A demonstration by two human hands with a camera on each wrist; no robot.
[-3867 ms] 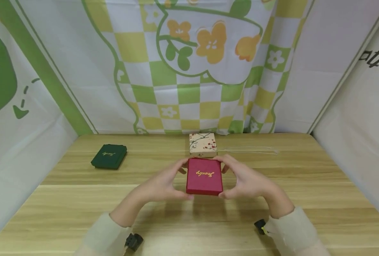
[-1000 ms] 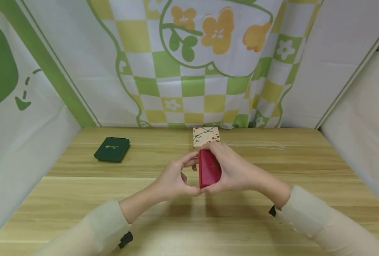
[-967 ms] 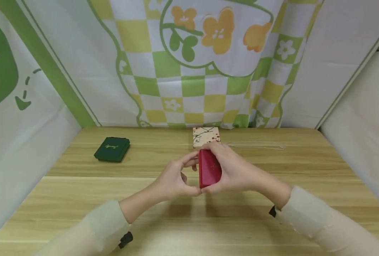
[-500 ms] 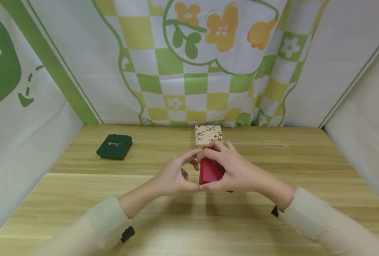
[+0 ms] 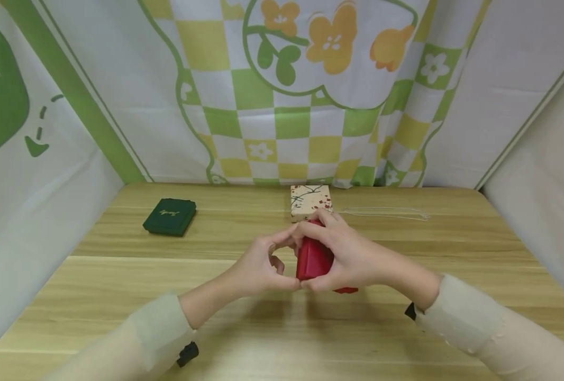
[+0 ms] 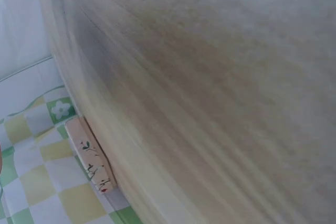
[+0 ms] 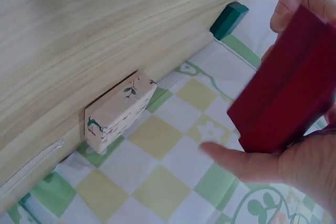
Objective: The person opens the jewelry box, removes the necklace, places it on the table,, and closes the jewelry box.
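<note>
1. With right hand point(image 5: 358, 259), grips red box point(image 5: 314, 260), curling fingers over its top.
2. With left hand point(image 5: 257, 267), pinches the same box along its left side.
3. Holds it tilted above wooden table point(image 5: 91, 291), with red part point(image 5: 346, 290) jutting from beneath the right hand.
4. Shows dark green box point(image 5: 170, 218) lying leftward, well apart.
5. Shows flower-patterned box point(image 5: 310, 198) just beyond the fingers.
6. Shows thin chain point(image 5: 424, 216) stretching to its right.

Over goes the red box point(image 5: 314, 262): from lying level between two well-parted hands, it has been tilted up, and its gold lettering has been lost from sight. The right hand point(image 5: 353, 259) has been wrapped across it, fingers laid over its face; the left hand point(image 5: 258, 267) has been brought close, and a red sliver point(image 5: 346, 290) is now exposed below.
</note>
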